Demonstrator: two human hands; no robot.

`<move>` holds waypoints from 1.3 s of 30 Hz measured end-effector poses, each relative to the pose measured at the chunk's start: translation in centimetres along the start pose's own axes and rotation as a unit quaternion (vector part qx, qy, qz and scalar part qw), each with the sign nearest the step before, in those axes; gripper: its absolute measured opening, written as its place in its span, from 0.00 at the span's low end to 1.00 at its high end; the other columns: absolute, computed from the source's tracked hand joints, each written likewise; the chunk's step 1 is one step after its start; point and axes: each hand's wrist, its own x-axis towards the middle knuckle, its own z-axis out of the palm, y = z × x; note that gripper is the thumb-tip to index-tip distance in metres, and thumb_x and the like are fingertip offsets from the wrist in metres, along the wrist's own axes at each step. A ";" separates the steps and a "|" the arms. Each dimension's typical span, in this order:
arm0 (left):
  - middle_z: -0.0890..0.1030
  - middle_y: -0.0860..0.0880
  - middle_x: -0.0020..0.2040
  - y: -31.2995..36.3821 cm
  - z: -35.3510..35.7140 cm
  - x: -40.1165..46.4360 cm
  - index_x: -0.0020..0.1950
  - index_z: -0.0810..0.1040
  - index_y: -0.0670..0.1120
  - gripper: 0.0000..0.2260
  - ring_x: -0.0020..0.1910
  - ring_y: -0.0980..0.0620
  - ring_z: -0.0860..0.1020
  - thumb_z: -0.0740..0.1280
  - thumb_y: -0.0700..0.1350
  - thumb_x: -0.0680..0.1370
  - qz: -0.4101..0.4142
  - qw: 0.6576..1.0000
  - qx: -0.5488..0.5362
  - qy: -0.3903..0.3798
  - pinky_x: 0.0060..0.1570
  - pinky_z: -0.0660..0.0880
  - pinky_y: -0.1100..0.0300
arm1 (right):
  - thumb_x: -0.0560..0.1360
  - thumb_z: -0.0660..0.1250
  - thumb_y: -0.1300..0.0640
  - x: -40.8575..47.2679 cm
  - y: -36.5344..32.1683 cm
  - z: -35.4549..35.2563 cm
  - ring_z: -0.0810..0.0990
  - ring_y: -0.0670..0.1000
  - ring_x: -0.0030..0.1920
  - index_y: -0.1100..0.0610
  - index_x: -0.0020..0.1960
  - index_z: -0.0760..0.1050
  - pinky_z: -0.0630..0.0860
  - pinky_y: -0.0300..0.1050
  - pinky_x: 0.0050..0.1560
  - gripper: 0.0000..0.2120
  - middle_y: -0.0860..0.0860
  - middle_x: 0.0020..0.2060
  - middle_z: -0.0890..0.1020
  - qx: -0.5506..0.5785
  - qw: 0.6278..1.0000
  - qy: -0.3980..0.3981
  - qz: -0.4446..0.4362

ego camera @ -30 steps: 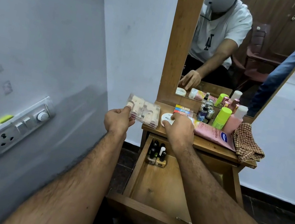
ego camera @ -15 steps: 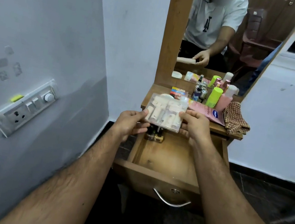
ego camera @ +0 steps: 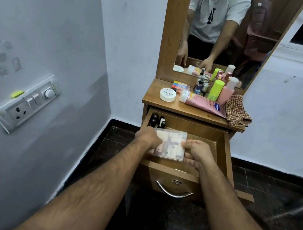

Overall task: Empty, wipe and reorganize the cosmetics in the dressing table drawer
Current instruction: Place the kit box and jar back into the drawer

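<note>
Bare, hairy forearms (ego camera: 93, 195); the mirror shows a white short-sleeved T-shirt (ego camera: 218, 11) with dark lettering.

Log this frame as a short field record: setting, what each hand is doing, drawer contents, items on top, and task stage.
setting: wooden dressing table with mirror, drawer pulled open
left hand: holds left edge of clear plastic case
right hand: holds its right edge
case position: low inside the drawer
drawer contents: small dark bottles at back left corner
on top: white jar, pink tube, green bottle, checked cloth
stage: reorganizing, putting items back
</note>
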 end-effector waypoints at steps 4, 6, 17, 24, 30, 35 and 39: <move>0.78 0.50 0.44 -0.5 1.6 -0.1 0.60 0.78 0.44 0.13 0.41 0.52 0.77 0.70 0.48 0.78 -0.015 0.997 0.053 -0.045 0.32 0.69 0.62 | 0.78 0.66 0.69 0.5 0.8 0.4 0.84 0.52 0.28 0.63 0.47 0.75 0.80 0.46 0.25 0.03 0.57 0.30 0.84 -0.059 0.997 -0.033 0.038; 0.76 0.51 0.40 -0.8 2.4 -0.2 0.58 0.77 0.45 0.12 0.37 0.54 0.76 0.71 0.47 0.77 -0.033 0.997 0.054 -0.053 0.30 0.68 0.62 | 0.78 0.66 0.70 0.7 1.1 0.9 0.84 0.53 0.29 0.62 0.43 0.73 0.81 0.48 0.25 0.06 0.58 0.33 0.84 -0.088 0.995 -0.036 0.036; 0.80 0.49 0.50 -1.1 3.5 -1.0 0.60 0.78 0.46 0.14 0.40 0.53 0.76 0.72 0.46 0.75 -0.041 0.998 0.055 0.011 0.31 0.70 0.61 | 0.75 0.69 0.69 2.0 2.2 2.2 0.80 0.52 0.33 0.65 0.44 0.76 0.84 0.51 0.37 0.03 0.57 0.36 0.81 -0.209 0.976 -0.007 0.053; 0.81 0.45 0.56 -0.8 3.2 -1.6 0.59 0.78 0.43 0.09 0.52 0.47 0.79 0.65 0.40 0.79 0.000 0.993 0.109 0.049 0.43 0.74 0.57 | 0.77 0.64 0.72 2.0 1.7 2.5 0.78 0.51 0.32 0.63 0.43 0.74 0.82 0.49 0.35 0.06 0.56 0.35 0.78 -0.191 0.980 -0.031 0.049; 0.82 0.46 0.53 -0.9 3.4 -1.9 0.55 0.79 0.43 0.07 0.50 0.48 0.80 0.64 0.40 0.80 0.014 0.990 0.126 0.055 0.44 0.77 0.57 | 0.78 0.62 0.71 2.7 2.3 2.9 0.78 0.50 0.27 0.61 0.41 0.73 0.81 0.48 0.33 0.10 0.56 0.35 0.79 -0.195 0.980 -0.006 0.034; 0.81 0.46 0.54 -0.8 3.3 -2.0 0.56 0.78 0.43 0.06 0.52 0.48 0.80 0.65 0.40 0.80 0.020 0.989 0.138 0.048 0.45 0.77 0.57 | 0.80 0.58 0.67 3.0 2.5 2.7 0.76 0.50 0.28 0.59 0.40 0.73 0.77 0.44 0.28 0.12 0.55 0.34 0.78 -0.208 0.978 0.004 0.020; 0.81 0.45 0.56 -0.6 3.1 -2.3 0.58 0.78 0.43 0.08 0.53 0.48 0.79 0.64 0.41 0.80 0.028 0.986 0.158 0.053 0.42 0.73 0.58 | 0.76 0.62 0.69 2.6 2.2 2.1 0.76 0.51 0.32 0.55 0.39 0.70 0.76 0.39 0.23 0.11 0.54 0.35 0.75 -0.220 0.975 -0.039 0.004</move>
